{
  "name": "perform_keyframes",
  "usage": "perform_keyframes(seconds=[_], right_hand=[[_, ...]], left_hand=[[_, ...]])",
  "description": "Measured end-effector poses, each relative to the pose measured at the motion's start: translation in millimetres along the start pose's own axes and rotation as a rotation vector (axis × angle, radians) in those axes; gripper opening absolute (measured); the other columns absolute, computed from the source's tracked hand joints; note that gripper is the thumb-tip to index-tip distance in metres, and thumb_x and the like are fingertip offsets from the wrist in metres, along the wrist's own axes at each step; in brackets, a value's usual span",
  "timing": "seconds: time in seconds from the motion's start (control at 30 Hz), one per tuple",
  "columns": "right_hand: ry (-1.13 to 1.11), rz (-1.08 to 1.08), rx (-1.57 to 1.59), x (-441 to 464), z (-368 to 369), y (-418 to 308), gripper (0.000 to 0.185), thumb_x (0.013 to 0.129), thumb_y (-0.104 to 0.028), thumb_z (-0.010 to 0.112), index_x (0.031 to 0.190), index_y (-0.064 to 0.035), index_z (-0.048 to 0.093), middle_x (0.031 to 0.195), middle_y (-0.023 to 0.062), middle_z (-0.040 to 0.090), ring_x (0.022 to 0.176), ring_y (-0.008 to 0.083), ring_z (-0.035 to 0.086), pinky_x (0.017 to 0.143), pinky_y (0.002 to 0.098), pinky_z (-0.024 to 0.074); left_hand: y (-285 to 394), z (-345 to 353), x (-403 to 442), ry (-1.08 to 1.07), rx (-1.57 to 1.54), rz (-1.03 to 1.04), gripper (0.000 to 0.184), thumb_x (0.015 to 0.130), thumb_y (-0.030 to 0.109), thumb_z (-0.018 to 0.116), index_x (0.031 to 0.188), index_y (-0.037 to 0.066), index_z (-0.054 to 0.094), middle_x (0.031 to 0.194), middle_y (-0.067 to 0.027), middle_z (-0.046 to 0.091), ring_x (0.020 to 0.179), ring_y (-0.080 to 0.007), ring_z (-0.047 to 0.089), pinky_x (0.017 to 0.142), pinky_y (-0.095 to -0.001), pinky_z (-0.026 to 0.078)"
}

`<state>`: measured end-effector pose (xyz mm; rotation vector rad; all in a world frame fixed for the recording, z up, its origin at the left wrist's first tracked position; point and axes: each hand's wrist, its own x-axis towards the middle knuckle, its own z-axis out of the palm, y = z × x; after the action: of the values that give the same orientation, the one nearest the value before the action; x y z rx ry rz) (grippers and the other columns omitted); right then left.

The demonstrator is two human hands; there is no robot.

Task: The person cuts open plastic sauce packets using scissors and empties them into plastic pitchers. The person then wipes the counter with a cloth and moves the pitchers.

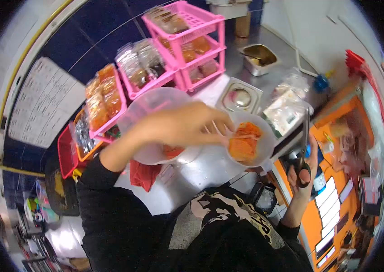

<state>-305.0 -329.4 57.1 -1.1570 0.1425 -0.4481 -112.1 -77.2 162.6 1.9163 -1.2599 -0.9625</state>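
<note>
My left hand, smeared by motion, reaches over a large translucent bowl toward the near-left rim of a smaller white bowl. Whether its fingers hold anything is unclear. Orange-red food, partly in slices, lies in the smaller bowl. More reddish food shows low in the large bowl, partly under my hand. To the right, my right hand is closed round the dark handles of scissors, whose blades point up, away from my body.
Pink baskets of bagged food stand behind the bowls. Metal containers and plastic packaging sit on the steel counter. A red bag lies at its near left. An orange surface with bright panels is at right.
</note>
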Motion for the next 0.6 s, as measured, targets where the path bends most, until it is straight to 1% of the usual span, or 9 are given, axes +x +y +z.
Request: perform_keyframes(seconds=[0.03, 0.1, 0.13, 0.2, 0.27, 0.33, 0.43, 0.47, 0.6], right_hand=[[0.024, 0.005, -0.063, 2, -1, 1, 0.093, 0.069, -0.029, 0.074, 0.137, -0.0097, 0.014, 0.049, 0.003, 0.048, 0.033, 0.0086, 0.043, 0.029, 0.0187, 0.028], [0.094, -0.023, -0.183, 3, -1, 7, 0.092, 0.068, -0.039, 0.073, 0.135, -0.0091, 0.018, 0.052, 0.0012, 0.048, 0.034, 0.0068, 0.042, 0.032, 0.0169, 0.0285], [0.129, -0.037, -0.234, 5, -2, 10, 0.092, 0.068, -0.044, 0.073, 0.135, -0.0088, 0.02, 0.053, 0.0003, 0.049, 0.035, 0.0059, 0.042, 0.033, 0.016, 0.0288], [0.178, -0.052, -0.27, 11, 0, 19, 0.093, 0.066, -0.048, 0.073, 0.134, -0.0089, 0.022, 0.052, -0.0012, 0.047, 0.036, 0.0049, 0.041, 0.034, 0.0156, 0.0291], [0.179, -0.029, -0.281, 14, 0, 26, 0.094, 0.065, -0.048, 0.074, 0.134, -0.0094, 0.022, 0.05, -0.0019, 0.045, 0.037, 0.0048, 0.041, 0.034, 0.0162, 0.0292], [0.165, -0.038, -0.354, 17, 2, 30, 0.093, 0.065, -0.045, 0.075, 0.134, -0.0101, 0.022, 0.049, -0.0018, 0.043, 0.037, 0.0056, 0.041, 0.033, 0.0175, 0.029], [0.163, -0.066, -0.429, 24, 11, 34, 0.091, 0.067, -0.043, 0.074, 0.135, -0.0105, 0.022, 0.049, -0.0014, 0.042, 0.036, 0.0068, 0.04, 0.033, 0.0185, 0.0277], [0.14, -0.074, -0.513, 23, 10, 35, 0.088, 0.074, -0.046, 0.067, 0.137, -0.0119, 0.017, 0.049, -0.0017, 0.039, 0.038, 0.0058, 0.037, 0.033, 0.0172, 0.0274], [0.135, -0.036, -0.624, 25, -8, 36, 0.081, 0.078, -0.045, 0.063, 0.137, -0.0122, 0.019, 0.05, -0.0012, 0.038, 0.038, 0.0057, 0.036, 0.034, 0.0172, 0.027]], left_hand=[[-9, -17, -13, 0.031, -0.009, -0.026, 0.037, 0.079, 0.025, 0.064, 0.108, 0.003, 0.055, 0.101, -0.0123, 0.062, 0.089, -0.0239, 0.061, 0.08, -0.0323, 0.047], [-25, -47, -39, 0.027, 0.204, -0.069, 0.035, 0.076, 0.026, 0.065, 0.1, 0.001, 0.06, 0.09, -0.0165, 0.064, 0.08, -0.0279, 0.062, 0.073, -0.0358, 0.048], [-39, -53, -46, 0.055, 0.2, -0.098, 0.035, 0.076, 0.026, 0.065, 0.1, 0.001, 0.06, 0.09, -0.0165, 0.064, 0.08, -0.0279, 0.062, 0.073, -0.0358, 0.048], [-86, -52, -50, -0.111, 0.386, -0.266, 0.026, 0.078, 0.022, 0.064, 0.093, 0.0, 0.062, 0.092, -0.0137, 0.064, 0.085, -0.0256, 0.061, 0.076, -0.0348, 0.048], [-121, -41, -34, -0.286, 0.567, -0.259, 0.025, 0.078, 0.02, 0.063, 0.092, 0.0, 0.062, 0.091, -0.0149, 0.063, 0.086, -0.029, 0.06, 0.076, -0.0354, 0.047], [-166, -15, -1, -0.501, 0.875, -0.426, 0.026, 0.075, 0.019, 0.064, 0.092, 0.0, 0.063, 0.09, -0.0165, 0.063, 0.087, -0.0323, 0.059, 0.076, -0.0372, 0.047], [-274, 40, 53, -0.566, 0.843, -0.422, 0.026, 0.074, 0.019, 0.064, 0.092, 0.0, 0.063, 0.09, -0.0166, 0.063, 0.087, -0.0323, 0.059, 0.077, -0.0374, 0.047], [-292, 55, 63, -0.606, 0.835, -0.416, 0.025, 0.074, 0.018, 0.064, 0.091, 0.0, 0.063, 0.09, -0.0167, 0.063, 0.087, -0.0323, 0.059, 0.077, -0.0375, 0.047], [-315, 81, 72, -0.711, 0.787, -0.401, 0.025, 0.074, 0.018, 0.064, 0.091, -0.001, 0.063, 0.09, -0.0169, 0.062, 0.087, -0.0324, 0.059, 0.077, -0.0379, 0.047]])
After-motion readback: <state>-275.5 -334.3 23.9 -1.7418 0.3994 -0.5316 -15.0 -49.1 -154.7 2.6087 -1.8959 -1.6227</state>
